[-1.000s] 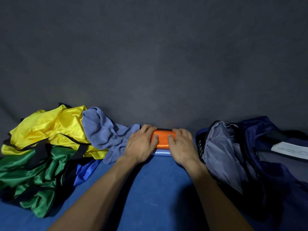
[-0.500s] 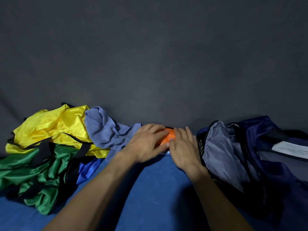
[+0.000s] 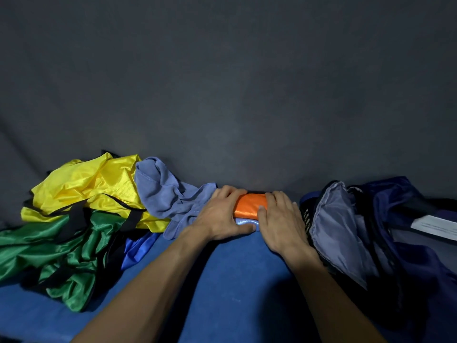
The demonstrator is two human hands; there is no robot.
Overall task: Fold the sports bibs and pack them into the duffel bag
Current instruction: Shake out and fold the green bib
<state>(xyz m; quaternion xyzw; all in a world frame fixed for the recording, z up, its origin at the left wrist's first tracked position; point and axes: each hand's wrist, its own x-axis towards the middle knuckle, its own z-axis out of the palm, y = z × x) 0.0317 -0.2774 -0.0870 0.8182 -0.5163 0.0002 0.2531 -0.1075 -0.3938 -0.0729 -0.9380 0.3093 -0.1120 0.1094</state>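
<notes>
A small folded orange bib [image 3: 249,206] lies on top of a folded light blue bib [image 3: 243,222] at the far edge of the blue surface [image 3: 235,280]. My left hand [image 3: 220,216] grips the left end of this stack, fingers over the top and thumb along the light blue layer. At the right end my right hand [image 3: 282,221] clasps the stack with its thumb on the orange fabric. The open navy duffel bag [image 3: 385,231], grey lining showing, sits just to the right of my right hand.
Loose bibs are piled at the left: yellow [image 3: 86,184], green [image 3: 49,246], a periwinkle one [image 3: 163,194] touching my left hand, and a royal blue one [image 3: 136,246] underneath. A white label [image 3: 435,225] lies on the bag. A dark backdrop rises behind everything.
My left hand, which had slid over the orange bib half a second ago, has drawn back to its left end. Both hands now clasp the stack's ends.
</notes>
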